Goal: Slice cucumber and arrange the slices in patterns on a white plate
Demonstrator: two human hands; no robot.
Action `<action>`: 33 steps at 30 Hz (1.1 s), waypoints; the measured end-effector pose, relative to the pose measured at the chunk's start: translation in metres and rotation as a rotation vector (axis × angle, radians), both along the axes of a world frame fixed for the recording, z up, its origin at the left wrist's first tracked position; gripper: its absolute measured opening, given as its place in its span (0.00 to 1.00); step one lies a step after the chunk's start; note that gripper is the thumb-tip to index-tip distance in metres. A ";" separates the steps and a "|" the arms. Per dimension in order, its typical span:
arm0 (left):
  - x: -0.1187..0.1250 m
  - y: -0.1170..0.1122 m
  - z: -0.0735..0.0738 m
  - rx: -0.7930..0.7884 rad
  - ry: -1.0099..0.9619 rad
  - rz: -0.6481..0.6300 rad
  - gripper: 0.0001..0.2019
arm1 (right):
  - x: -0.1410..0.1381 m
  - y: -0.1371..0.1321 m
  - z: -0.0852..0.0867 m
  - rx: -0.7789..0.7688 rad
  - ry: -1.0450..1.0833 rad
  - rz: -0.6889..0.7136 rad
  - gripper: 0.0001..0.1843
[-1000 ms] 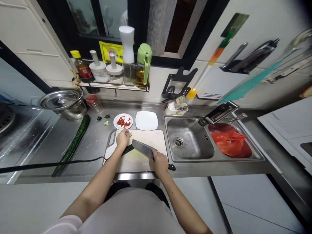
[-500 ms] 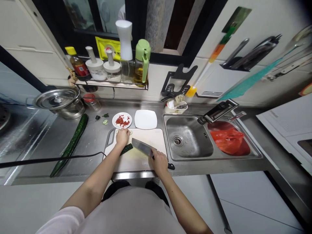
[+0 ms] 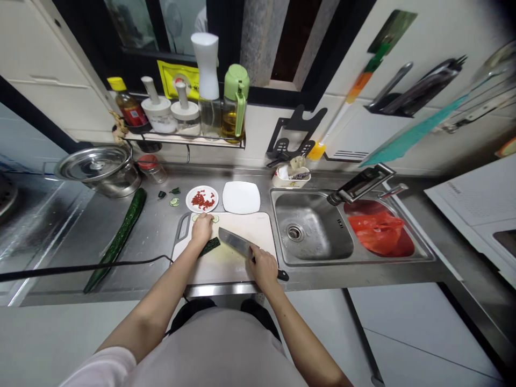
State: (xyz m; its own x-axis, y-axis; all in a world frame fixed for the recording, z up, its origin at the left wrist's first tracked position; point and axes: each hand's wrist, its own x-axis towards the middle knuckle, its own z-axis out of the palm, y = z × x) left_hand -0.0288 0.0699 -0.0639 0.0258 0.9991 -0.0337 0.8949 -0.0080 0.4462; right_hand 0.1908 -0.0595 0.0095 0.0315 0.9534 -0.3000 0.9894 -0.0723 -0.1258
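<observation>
My right hand (image 3: 265, 267) is wrapped round the black handle of a kitchen knife (image 3: 237, 243), its blade slanting up to the left over the white cutting board (image 3: 242, 271). Curled fingers mark my left hand (image 3: 202, 230) at the board's far edge, among thin cucumber slices (image 3: 215, 219); what its fingertips grip is hidden. Under that wrist lies a cut piece of cucumber (image 3: 210, 246), dark skin up, partly covered by my forearm. The knife tip is a little right of this piece, apart from it.
Behind the board sit a plate of chopped red pieces (image 3: 189, 202) and a white square plate (image 3: 241, 197). A whole cucumber (image 3: 116, 236), cucumber scraps (image 3: 174, 202) and a lidded pot (image 3: 97, 169) stand left. A black cable (image 3: 100, 265) crosses there. To the right is the sink (image 3: 312, 231).
My left hand has shifted slightly left and the slices beside its fingertips show more. My right hand and the knife have barely moved.
</observation>
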 end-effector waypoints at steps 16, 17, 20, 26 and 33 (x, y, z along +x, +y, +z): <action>-0.007 -0.032 0.009 0.051 -0.188 0.110 0.12 | -0.001 -0.004 0.002 -0.008 0.028 -0.036 0.23; -0.008 -0.037 0.011 0.055 -0.199 0.103 0.11 | -0.001 -0.004 0.001 -0.009 0.030 -0.034 0.23; -0.011 -0.051 0.014 0.064 -0.214 0.070 0.11 | -0.002 -0.004 0.000 -0.011 0.035 -0.034 0.23; -0.018 -0.076 0.018 0.061 -0.187 -0.003 0.13 | -0.004 -0.005 0.000 0.003 0.075 -0.061 0.22; -0.024 -0.091 0.010 0.125 -0.173 -0.124 0.13 | -0.006 -0.007 -0.004 -0.015 0.210 -0.120 0.15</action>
